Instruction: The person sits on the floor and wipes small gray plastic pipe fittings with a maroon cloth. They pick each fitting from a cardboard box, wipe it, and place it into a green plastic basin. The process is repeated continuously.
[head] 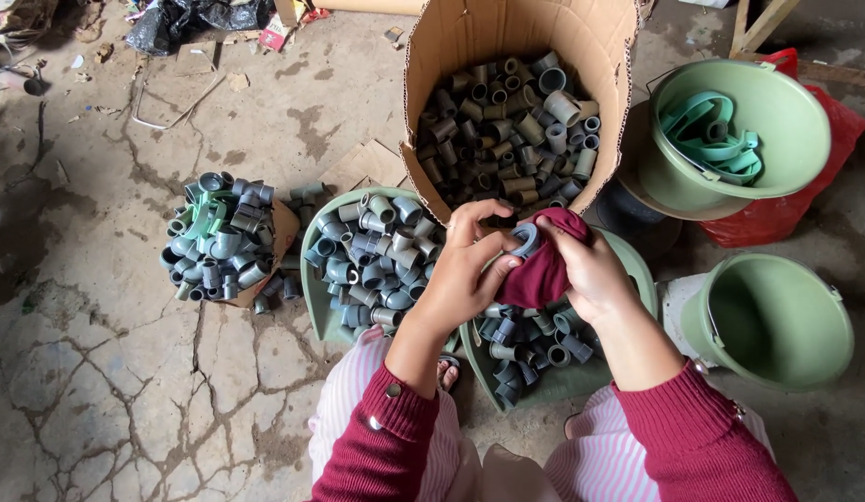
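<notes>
Both hands meet over green basins of grey pipe fittings: the left hand (465,270) pinches a grey fitting (524,240), the right hand (590,270) presses a maroon cloth (547,265) against it.

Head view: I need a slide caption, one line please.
Both hands, left hand and right hand, rub a grey pipe fitting with a maroon cloth.

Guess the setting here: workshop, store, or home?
Likely an informal workshop or sorting yard: cracked concrete floor, a cardboard box and green basins heaped with grey pipe fittings, green buckets alongside.
</notes>
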